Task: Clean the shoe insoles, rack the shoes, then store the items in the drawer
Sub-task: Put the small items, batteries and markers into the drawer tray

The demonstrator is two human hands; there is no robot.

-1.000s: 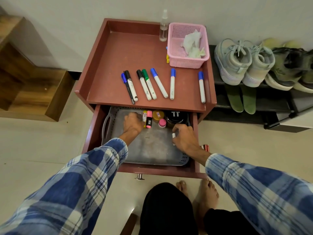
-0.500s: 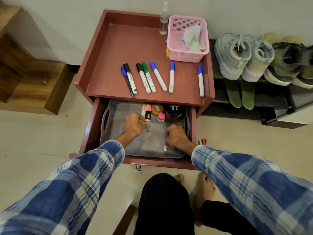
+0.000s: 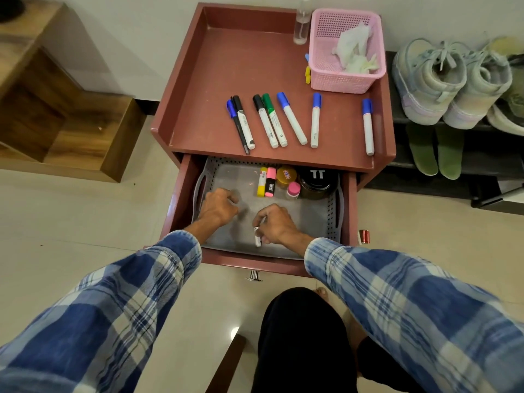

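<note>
The red-brown cabinet's drawer (image 3: 183, 194) is pulled out, with a grey perforated tray (image 3: 317, 219) inside. My left hand (image 3: 217, 207) hovers over the tray's left part with curled fingers and nothing visible in it. My right hand (image 3: 273, 224) is over the tray's middle, pinching a small white marker-like item (image 3: 257, 239). At the tray's back stand yellow and pink highlighters (image 3: 266, 181), two small jars (image 3: 287, 177) and a black-lidded jar (image 3: 317, 180). Several markers (image 3: 292, 120) lie on the cabinet top (image 3: 226, 66).
A pink basket (image 3: 337, 78) with crumpled wipes and a spray bottle (image 3: 301, 22) stand at the cabinet top's back right. Pale sneakers (image 3: 450, 83) sit on the black shoe rack at right, green insoles (image 3: 436, 150) below them. Wooden steps (image 3: 56, 109) lie left.
My right hand has moved left and toward the drawer's front with the small white item. My left hand has drawn back from the highlighters. The drawer looks pulled further out.
</note>
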